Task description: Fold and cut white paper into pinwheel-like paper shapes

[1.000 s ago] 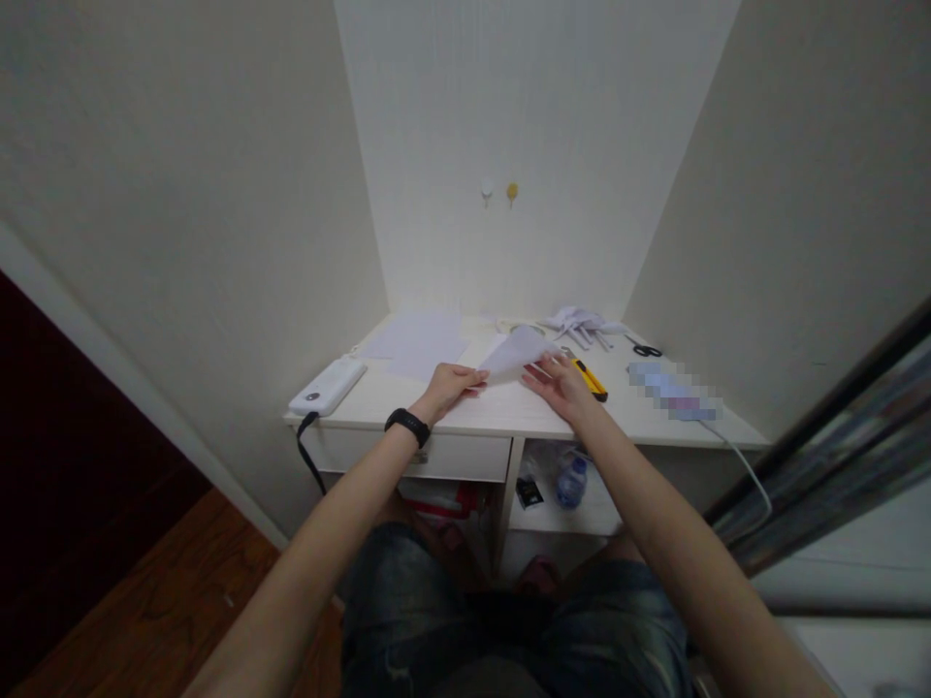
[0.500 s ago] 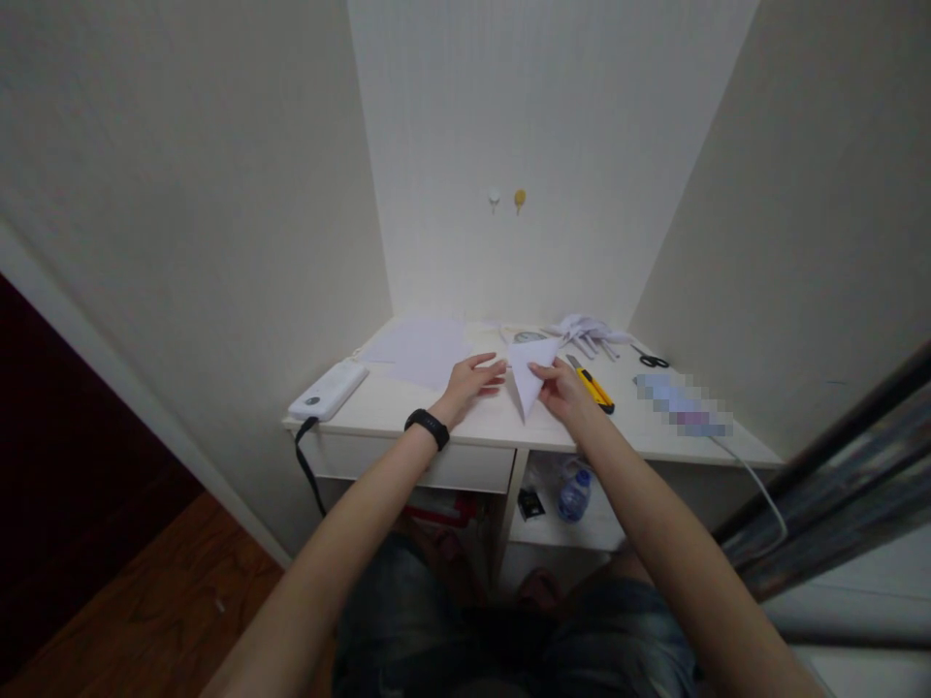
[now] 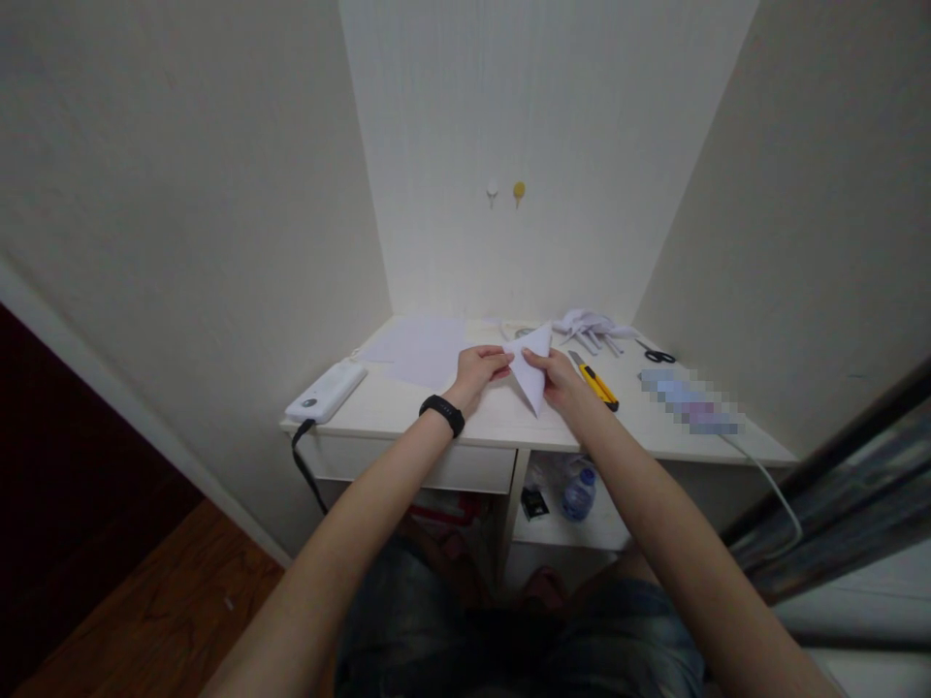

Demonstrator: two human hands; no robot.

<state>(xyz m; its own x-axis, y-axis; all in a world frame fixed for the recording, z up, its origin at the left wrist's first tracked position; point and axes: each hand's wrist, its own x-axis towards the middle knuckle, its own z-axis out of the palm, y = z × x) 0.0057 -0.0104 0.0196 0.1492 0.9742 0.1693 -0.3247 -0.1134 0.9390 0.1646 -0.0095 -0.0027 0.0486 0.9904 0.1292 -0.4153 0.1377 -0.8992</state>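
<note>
Head camera view: a folded white paper triangle point(image 3: 530, 368) is held between both hands above the white desk point(image 3: 495, 422), one tip pointing up and away, the other down toward the person. The left hand point(image 3: 480, 368) is closed on the triangle's left edge, fingers curled and fingertips pinched on the paper; a black wristband point(image 3: 445, 414) is worn just behind it on the wrist. The right hand point(image 3: 557, 376) is closed on the triangle's right side, thumb and fingers pinched on the paper, so the sheet is gripped from both sides at once. Whether the lower tip touches the desk cannot be told. Just left of the left hand, flat white sheets point(image 3: 422, 351) are spread on the desk top, and farther left, near the desk's edge, a white power bank point(image 3: 327, 390) is laid with a black cable hanging down from it. Just right of the right hand, a yellow utility knife point(image 3: 594, 380) is seen lying on the desk. Beyond the right hand, toward the wall, a heap of white paper pieces point(image 3: 591, 326) is piled, and black scissors point(image 3: 658, 355) are placed farther right. Below the hands, under the desk top, a plastic bottle point(image 3: 578, 492) is stood on the shelf.
</note>
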